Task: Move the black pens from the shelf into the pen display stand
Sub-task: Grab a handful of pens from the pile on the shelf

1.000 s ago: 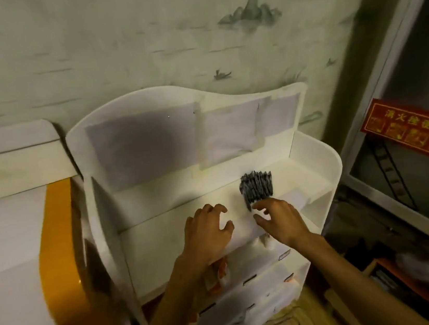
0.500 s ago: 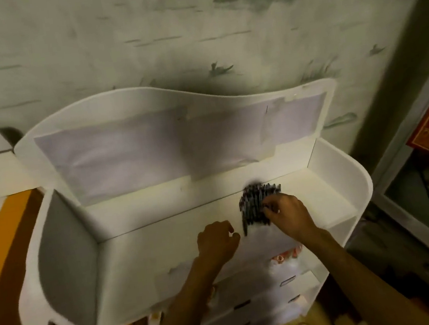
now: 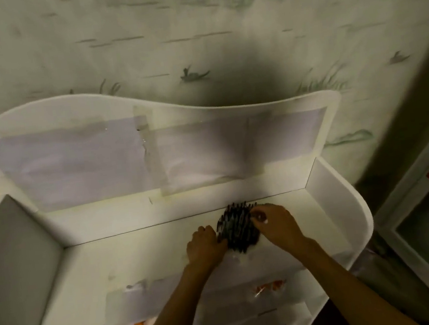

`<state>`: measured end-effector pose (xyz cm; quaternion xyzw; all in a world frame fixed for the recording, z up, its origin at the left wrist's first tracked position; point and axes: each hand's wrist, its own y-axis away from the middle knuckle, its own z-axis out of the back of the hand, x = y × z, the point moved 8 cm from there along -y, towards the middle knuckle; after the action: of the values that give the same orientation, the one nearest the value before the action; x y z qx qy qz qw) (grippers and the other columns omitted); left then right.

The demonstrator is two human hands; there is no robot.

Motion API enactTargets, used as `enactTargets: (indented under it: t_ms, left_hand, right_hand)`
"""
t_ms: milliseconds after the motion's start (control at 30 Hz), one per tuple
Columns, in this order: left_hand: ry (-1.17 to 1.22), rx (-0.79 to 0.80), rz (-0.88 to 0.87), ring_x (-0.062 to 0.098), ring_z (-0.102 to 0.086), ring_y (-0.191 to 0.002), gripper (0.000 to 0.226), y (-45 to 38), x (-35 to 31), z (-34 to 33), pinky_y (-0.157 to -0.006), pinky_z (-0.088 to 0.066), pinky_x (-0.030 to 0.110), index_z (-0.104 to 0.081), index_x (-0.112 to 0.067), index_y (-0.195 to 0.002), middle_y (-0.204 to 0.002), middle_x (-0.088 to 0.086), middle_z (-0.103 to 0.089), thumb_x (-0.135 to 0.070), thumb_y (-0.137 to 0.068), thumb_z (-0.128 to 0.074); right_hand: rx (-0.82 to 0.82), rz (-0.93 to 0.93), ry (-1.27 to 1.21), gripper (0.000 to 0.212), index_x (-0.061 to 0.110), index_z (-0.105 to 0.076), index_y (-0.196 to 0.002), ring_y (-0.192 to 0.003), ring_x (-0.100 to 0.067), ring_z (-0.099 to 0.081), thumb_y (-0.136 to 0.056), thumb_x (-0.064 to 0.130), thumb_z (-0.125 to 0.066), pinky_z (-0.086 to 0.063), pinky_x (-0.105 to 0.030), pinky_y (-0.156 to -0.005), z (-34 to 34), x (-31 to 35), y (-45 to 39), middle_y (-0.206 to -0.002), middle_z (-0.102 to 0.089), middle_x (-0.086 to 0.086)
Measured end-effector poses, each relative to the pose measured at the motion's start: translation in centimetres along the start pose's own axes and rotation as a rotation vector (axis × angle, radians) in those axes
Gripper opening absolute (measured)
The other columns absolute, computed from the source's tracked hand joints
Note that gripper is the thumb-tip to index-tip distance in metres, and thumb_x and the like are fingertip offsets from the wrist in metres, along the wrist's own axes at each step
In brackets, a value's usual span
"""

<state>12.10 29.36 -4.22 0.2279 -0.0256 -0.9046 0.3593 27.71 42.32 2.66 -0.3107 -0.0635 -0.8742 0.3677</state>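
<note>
Both hands clasp the bundle of black pens on the white shelf: left hand at nine o'clock, right hand at three.

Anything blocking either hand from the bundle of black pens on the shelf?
Nothing visible. The left hand and right hand already flank the black pens on the white shelf, one against each side. Finger detail is blurred.

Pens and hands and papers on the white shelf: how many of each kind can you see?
Bunch of black pens: 1 bunch, single pens too blurred to count
Hands: 2, left hand and right hand, one either side of the bunch
Paper sheets on the shelf's back panel: 3
Total: 6
</note>
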Motion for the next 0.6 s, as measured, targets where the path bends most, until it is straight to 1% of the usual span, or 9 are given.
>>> enactTargets:
  t_ms: [100, 167, 300, 367, 400, 433, 500, 600]
  left_hand:
    - [-0.007, -0.004, 0.014, 0.023, -0.055, -0.103, 0.049, -0.9, -0.4, 0.0, -0.08, -0.048, 0.035, -0.057, -0.014, -0.116, -0.115, 0.006, -0.056, -0.053, -0.086, -0.057]
    - [-0.02, -0.001, 0.036, 0.022, -0.057, -0.099, 0.051, -1.4, -0.4, 0.2, -0.075, -0.047, 0.032, -0.059, -0.014, -0.112, -0.11, 0.004, -0.058, -0.054, -0.08, -0.063]
    - [0.007, 0.017, 0.093, 0.017, -0.06, -0.081, 0.045, -2.2, 0.1, 0.6, -0.063, -0.044, 0.027, -0.064, -0.015, -0.092, -0.089, 0.001, -0.061, -0.055, -0.072, -0.07]
    - [0.024, 0.01, 0.117, 0.017, -0.059, -0.074, 0.043, -2.4, 0.3, 0.7, -0.058, -0.04, 0.026, -0.062, -0.015, -0.081, -0.078, -0.001, -0.058, -0.056, -0.071, -0.071]
    - [0.038, 0.003, 0.133, 0.018, -0.06, -0.073, 0.043, -2.5, 0.5, 0.8, -0.057, -0.04, 0.025, -0.061, -0.015, -0.079, -0.076, 0.0, -0.058, -0.056, -0.071, -0.071]
    - [0.054, -0.005, 0.151, 0.019, -0.062, -0.074, 0.043, -2.5, 0.6, 0.7, -0.058, -0.04, 0.025, -0.063, -0.014, -0.08, -0.077, 0.002, -0.061, -0.056, -0.071, -0.07]
    - [0.087, -0.029, 0.182, 0.023, -0.067, -0.081, 0.047, -2.6, 0.6, 0.7, -0.06, -0.042, 0.026, -0.069, -0.01, -0.087, -0.088, 0.007, -0.069, -0.055, -0.074, -0.066]
    - [0.147, -0.061, 0.195, 0.027, -0.068, -0.087, 0.06, -2.7, 0.3, 0.4, -0.068, -0.048, 0.03, -0.07, -0.007, -0.095, -0.097, 0.012, -0.071, -0.063, -0.086, -0.052]
  right_hand:
    - [0.033, 0.017, 0.012, 0.017, 0.015, -0.072, -0.103, -0.086, -0.018, -0.065, -0.092, 0.026, -0.063, -0.056, -0.038, -0.079, 0.1, -1.2, -0.9, -0.097, -0.07, -0.002]
    - [0.047, 0.019, 0.012, 0.019, 0.018, -0.071, -0.106, -0.088, -0.017, -0.065, -0.092, 0.027, -0.064, -0.055, -0.038, -0.08, 0.1, -1.8, -1.4, -0.1, -0.07, -0.001]
    - [0.054, 0.031, -0.009, 0.018, 0.021, -0.071, -0.107, -0.088, -0.016, -0.065, -0.092, 0.026, -0.064, -0.056, -0.037, -0.081, 0.0, -2.2, -2.0, -0.101, -0.07, 0.0]
    - [0.056, 0.036, -0.013, 0.018, 0.021, -0.071, -0.108, -0.087, -0.017, -0.065, -0.091, 0.025, -0.064, -0.056, -0.038, -0.081, -0.2, -2.4, -2.2, -0.102, -0.071, 0.0]
    - [0.059, 0.039, -0.011, 0.019, 0.021, -0.071, -0.108, -0.088, -0.017, -0.065, -0.091, 0.025, -0.064, -0.056, -0.038, -0.081, -0.2, -2.5, -2.2, -0.102, -0.071, 0.0]
    - [0.062, 0.041, -0.011, 0.019, 0.022, -0.071, -0.109, -0.088, -0.016, -0.065, -0.091, 0.025, -0.064, -0.056, -0.038, -0.082, -0.3, -2.5, -2.3, -0.102, -0.071, 0.0]
    - [0.06, 0.05, -0.016, 0.02, 0.023, -0.072, -0.11, -0.088, -0.015, -0.065, -0.091, 0.025, -0.065, -0.056, -0.037, -0.081, -0.3, -2.7, -2.4, -0.104, -0.071, 0.002]
    - [0.048, 0.057, -0.022, 0.024, 0.023, -0.071, -0.113, -0.091, -0.013, -0.064, -0.091, 0.024, -0.064, -0.055, -0.034, -0.083, 0.1, -2.9, -2.5, -0.106, -0.07, 0.005]
